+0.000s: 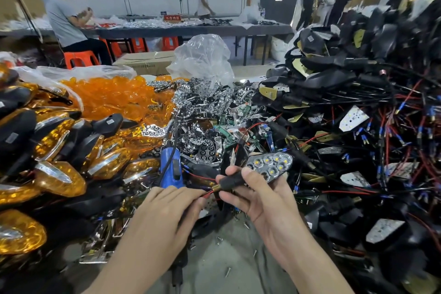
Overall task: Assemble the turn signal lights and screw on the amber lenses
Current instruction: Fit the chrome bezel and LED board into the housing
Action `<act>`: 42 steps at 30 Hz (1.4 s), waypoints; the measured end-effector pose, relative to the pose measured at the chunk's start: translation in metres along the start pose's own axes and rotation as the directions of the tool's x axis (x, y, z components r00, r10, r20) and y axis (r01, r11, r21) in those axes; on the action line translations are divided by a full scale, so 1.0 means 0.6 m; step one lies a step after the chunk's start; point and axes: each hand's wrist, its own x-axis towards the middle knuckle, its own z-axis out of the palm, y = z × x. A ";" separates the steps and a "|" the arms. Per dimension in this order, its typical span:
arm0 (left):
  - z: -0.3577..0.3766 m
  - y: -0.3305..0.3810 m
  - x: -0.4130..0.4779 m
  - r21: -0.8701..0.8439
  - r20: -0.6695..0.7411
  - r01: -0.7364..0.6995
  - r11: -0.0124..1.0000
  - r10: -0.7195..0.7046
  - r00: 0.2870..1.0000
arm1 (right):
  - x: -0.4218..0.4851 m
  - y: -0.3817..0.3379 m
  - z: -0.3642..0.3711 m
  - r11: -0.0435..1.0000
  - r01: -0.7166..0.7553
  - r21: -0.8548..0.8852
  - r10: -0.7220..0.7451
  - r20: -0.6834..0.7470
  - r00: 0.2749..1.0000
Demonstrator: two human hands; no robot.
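Grip: right hand point(253, 196) curled round lamp's stiff stalk point(232, 182); left hand point(167, 207) pinching limp wires point(207, 194). Likely light, reflector point(269, 164) scratchable; I'd hold the stalk.

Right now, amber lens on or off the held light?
Off. The held light shows bare chrome reflector and LEDs, no amber cover.
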 end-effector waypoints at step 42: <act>-0.005 0.004 0.001 -0.046 -0.006 0.022 0.999 -0.022 1.000 | 0.003 0.012 0.001 0.990 0.060 -0.132 -0.071 -0.081 0.994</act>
